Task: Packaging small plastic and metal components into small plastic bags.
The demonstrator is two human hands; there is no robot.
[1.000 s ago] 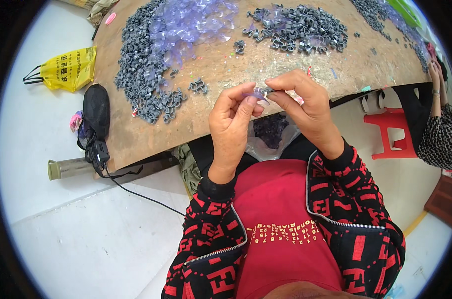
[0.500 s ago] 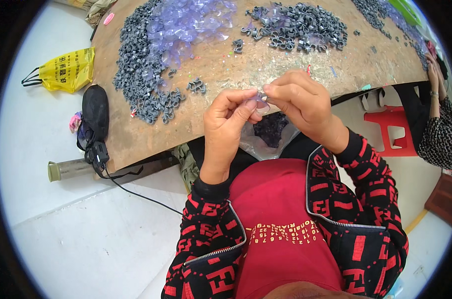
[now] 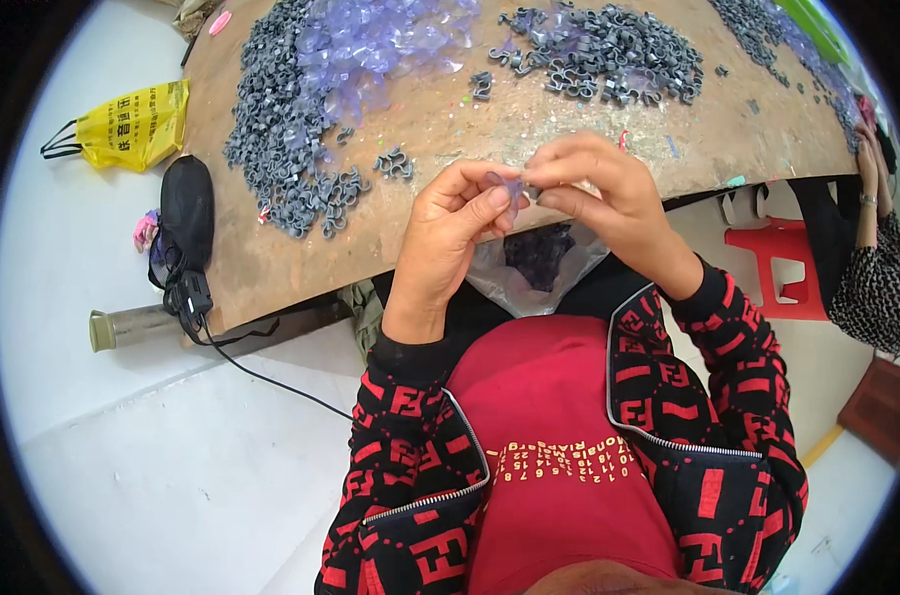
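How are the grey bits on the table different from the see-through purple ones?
The grey pieces are dark and solid; the clear purple pieces are pale and see-through. The grey pieces spread in long heaps across the wooden table; the purple ones sit in one patch at the far edge. Both are small, loose and heaped.

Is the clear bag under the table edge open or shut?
Open: the clear bag has its mouth spread below both hands, with dark pieces visible inside.
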